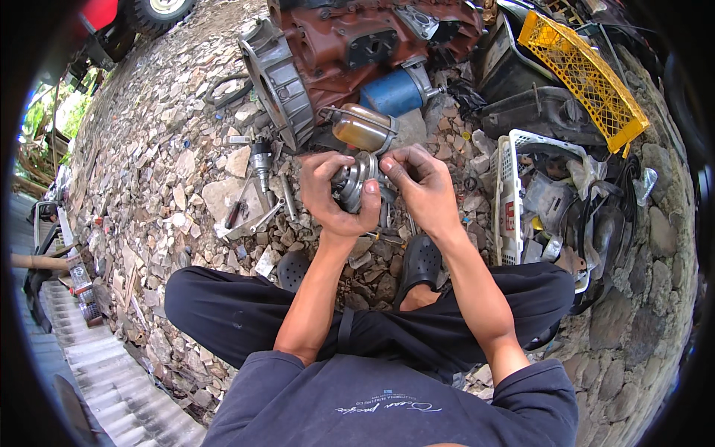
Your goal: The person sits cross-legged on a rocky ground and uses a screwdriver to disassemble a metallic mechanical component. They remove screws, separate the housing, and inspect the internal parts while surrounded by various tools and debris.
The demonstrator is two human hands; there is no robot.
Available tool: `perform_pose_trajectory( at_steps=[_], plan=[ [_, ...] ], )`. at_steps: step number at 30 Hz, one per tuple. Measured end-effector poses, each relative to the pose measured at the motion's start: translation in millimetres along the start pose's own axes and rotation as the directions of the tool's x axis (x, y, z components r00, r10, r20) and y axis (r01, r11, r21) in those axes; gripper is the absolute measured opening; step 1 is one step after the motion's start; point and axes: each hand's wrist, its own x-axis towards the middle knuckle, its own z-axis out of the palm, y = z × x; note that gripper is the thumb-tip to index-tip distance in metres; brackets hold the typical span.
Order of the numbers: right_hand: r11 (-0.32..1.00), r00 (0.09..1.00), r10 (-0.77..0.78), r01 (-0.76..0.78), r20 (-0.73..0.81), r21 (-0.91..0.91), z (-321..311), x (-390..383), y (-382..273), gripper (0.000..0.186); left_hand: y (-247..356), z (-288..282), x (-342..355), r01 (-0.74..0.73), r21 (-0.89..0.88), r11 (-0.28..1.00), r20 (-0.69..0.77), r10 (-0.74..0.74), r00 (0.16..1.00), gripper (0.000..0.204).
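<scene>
My left hand (335, 201) is wrapped around a round grey metal part (356, 182) with a flanged rim, held just below a yellowish translucent bowl in a metal frame (361, 127). On the right of that part, my right hand (419, 190) has thumb and forefinger pinched at its edge; whatever they grip is too small to name. Behind the bowl lies a blue canister (389, 93) with a metal head. Left of my hands, on the stony ground, are a silver-and-black power tool (260, 160), spanners (265, 215) and a screwdriver (237, 207).
A rust-red gearbox casing (331, 45) with a grey bell housing (277, 86) lies ahead. To the right are a white plastic basket of parts (508, 208), a yellow crate (581, 78) and a black tank (532, 115). Corrugated sheeting (112, 357) borders the left; a vehicle wheel (160, 13) stands upper left.
</scene>
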Motion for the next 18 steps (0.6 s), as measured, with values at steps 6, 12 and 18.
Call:
perform_pose_trajectory(
  at_steps=[6,12,18],
  plan=[
    [0.986,0.999,0.052,-0.053,0.009,0.156,2,1,5,0.016,5,-1,5,-0.046,0.076,0.996,-0.016,0.047,0.999,0.035],
    [0.973,0.988,0.153,-0.154,0.022,0.171,5,0,4,0.014,-3,2,0,-0.011,0.037,0.999,-0.040,0.013,0.999,0.033],
    [0.816,0.881,-0.464,0.387,-0.087,-0.428,23,3,16,0.010,-11,8,-17,0.404,-0.170,0.899,-0.082,-0.421,0.903,0.032]
  ],
)
